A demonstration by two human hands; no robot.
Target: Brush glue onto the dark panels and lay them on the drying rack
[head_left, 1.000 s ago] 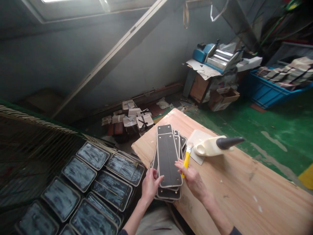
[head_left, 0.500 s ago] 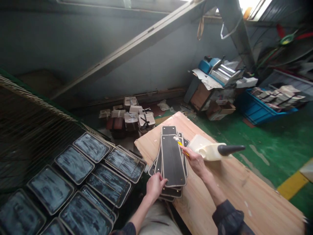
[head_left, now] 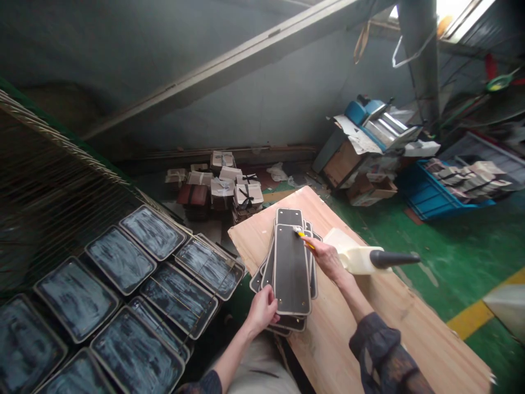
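Observation:
A dark rectangular panel (head_left: 292, 268) with a pale edge and small holes or studs at its corners lies on top of a fanned stack of similar panels (head_left: 289, 215). My left hand (head_left: 261, 311) is closed, thumb and fingers pinching the panel's lower left corner. Above its far end, my right hand (head_left: 327, 259) grips a small yellow-handled brush (head_left: 305, 239). White paste covers the brush tip, which is at the panel's top edge; I cannot tell if it touches. Just right of that hand, a cream plastic bottle (head_left: 359, 259) with a dark tapered nozzle lies on its side.
The stack rests on a wooden board (head_left: 394, 323). To the left, a wire rack (head_left: 159, 216) carries several panels smeared white (head_left: 121, 259). Tied bundles (head_left: 249, 195) stand on the floor by the wall. Farther right are a blue roller machine (head_left: 383, 125) and a blue crate (head_left: 429, 191).
The whole view has shifted slightly. My left hand still pinches the panel's corner, and the brush in my right hand remains near the panel's far end, its handle tilted a little flatter.

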